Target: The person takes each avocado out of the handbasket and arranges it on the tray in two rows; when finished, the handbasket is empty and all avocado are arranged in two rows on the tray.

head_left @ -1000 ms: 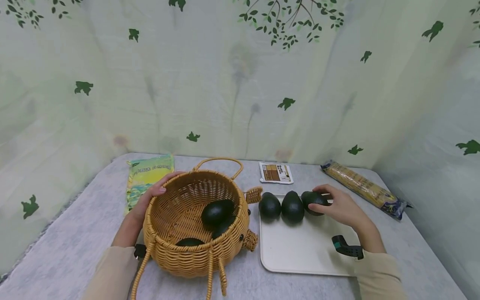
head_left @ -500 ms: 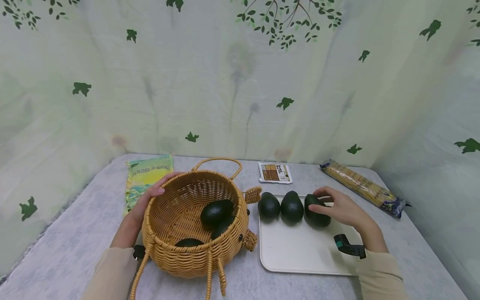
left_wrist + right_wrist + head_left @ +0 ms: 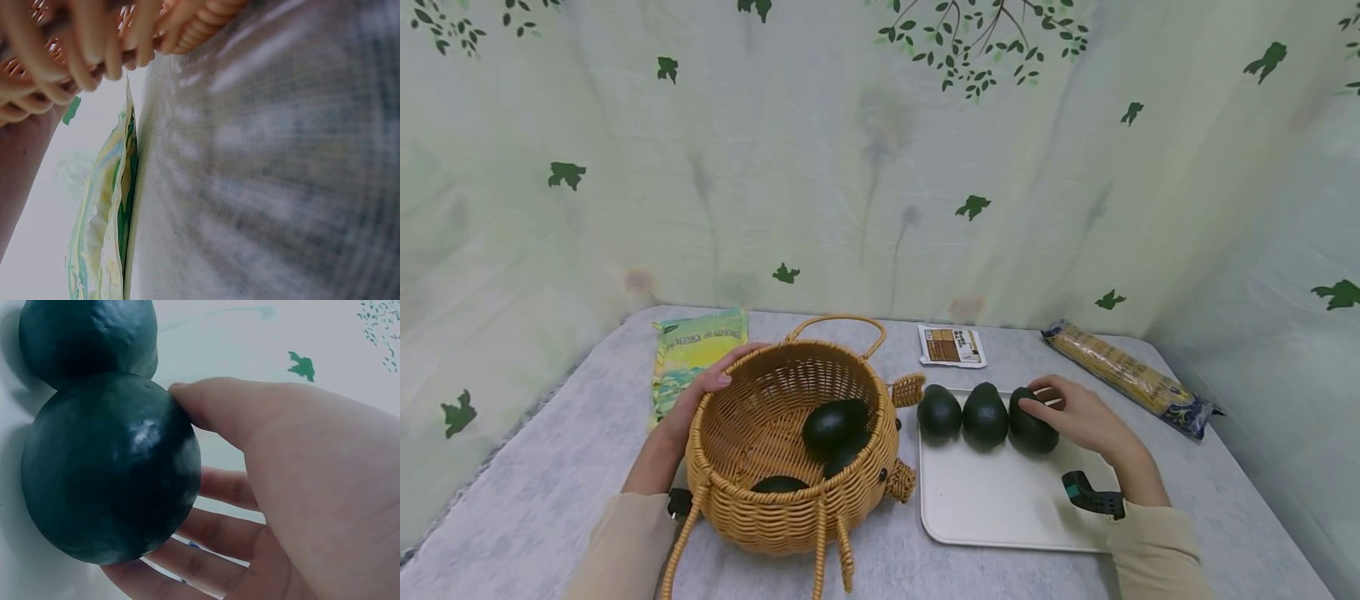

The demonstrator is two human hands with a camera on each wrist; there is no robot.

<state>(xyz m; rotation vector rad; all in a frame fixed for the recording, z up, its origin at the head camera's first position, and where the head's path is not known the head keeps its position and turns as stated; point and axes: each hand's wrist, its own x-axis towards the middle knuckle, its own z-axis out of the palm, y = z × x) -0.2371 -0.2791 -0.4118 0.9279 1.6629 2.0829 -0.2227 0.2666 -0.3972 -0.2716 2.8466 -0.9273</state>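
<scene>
Tan wicker seen first, in the head view: counted one round, open-topped basket (image 3: pixel 760 518), coarsely woven, with two stubby wicker fins and one looped handle at its far side. Counted three glossy, dark-green avocados (image 3: pixel 835 425) inside it and three more in a row on one flat, cream-white tray (image 3: pixel 1000 500) to the right. Saw the left hand (image 3: pixel 688 407) clamped on the basket's left rim, and the right hand (image 3: pixel 1078 417) clamped on the rightmost avocado (image 3: pixel 1032 428), near the tray's far edge. Found three packets farther back: one yellow-green pouch (image 3: pixel 688 354), one small white-and-brown sachet (image 3: pixel 952 346), one long, shiny pack (image 3: pixel 1127 379). Noted grey cloth (image 3: pixel 535 508) beneath and leaf-printed fabric (image 3: pixel 820 183) behind.

In the left wrist view, saw thick, bent wicker strands above the coarse cloth, near the crinkled pouch; could not tell the finger position there.

In the right wrist view, counted two rounded, faintly bumpy avocados, the nearer held between one thumb and four fingers.
</scene>
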